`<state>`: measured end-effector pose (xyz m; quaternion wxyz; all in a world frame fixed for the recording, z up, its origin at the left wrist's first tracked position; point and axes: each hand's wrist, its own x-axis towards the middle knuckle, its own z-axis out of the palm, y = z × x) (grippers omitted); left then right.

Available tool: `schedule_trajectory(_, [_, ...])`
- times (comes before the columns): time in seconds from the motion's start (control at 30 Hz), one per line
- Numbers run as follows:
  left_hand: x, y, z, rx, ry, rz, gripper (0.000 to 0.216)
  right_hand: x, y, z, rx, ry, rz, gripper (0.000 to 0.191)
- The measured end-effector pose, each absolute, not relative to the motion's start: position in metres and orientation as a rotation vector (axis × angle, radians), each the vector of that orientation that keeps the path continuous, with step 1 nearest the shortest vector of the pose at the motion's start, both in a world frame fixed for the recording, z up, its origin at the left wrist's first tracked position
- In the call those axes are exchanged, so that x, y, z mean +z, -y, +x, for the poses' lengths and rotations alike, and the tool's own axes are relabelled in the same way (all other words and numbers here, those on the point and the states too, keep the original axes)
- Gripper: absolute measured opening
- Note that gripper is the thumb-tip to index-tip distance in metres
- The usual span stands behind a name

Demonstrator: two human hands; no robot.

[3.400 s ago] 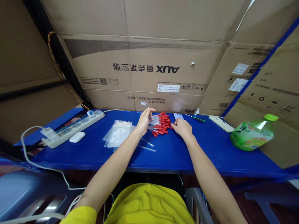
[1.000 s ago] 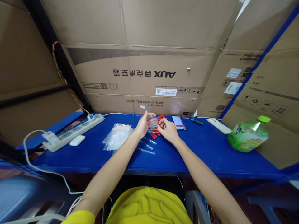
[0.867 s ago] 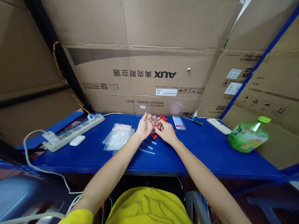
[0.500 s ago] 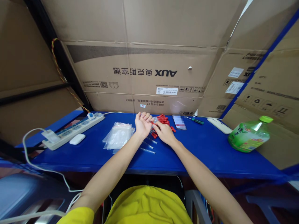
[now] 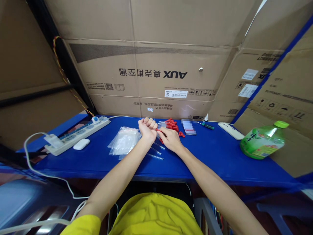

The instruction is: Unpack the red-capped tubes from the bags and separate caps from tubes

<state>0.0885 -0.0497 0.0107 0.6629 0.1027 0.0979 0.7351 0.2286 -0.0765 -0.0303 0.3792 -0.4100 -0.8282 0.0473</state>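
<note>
A pile of clear droppers with red bulbs [image 5: 172, 125] lies at the back of the blue table [image 5: 210, 156]. My left hand [image 5: 146, 128] is curled into a fist, palm up, around a bundle of these droppers. My right hand [image 5: 170, 139] is beside it, fingers pinched at a red-bulbed dropper that touches the left fist. Two or three bare glass tubes [image 5: 155, 152] lie on the table just below my hands.
A stack of clear plastic bags [image 5: 124, 140] lies left of my hands. Further left are a white power strip [image 5: 77, 135] and a white case [image 5: 81, 144]. Right of the pile lie a phone [image 5: 188, 126], a green screwdriver [image 5: 207, 125], a white remote [image 5: 231, 130] and a green bottle [image 5: 263, 140]. Cardboard boxes wall the back.
My left hand has closed from open fingers into a fist around the droppers. My right hand moved from the pile over to the left hand, bringing a dropper to it.
</note>
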Motion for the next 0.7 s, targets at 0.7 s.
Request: schedule_trajectory(0.7, [0.037,0.055,0.08,1.798,-0.271,0.23,0.036,-0.022,0.087,0.218,0.029,2.015,-0.957,0.035])
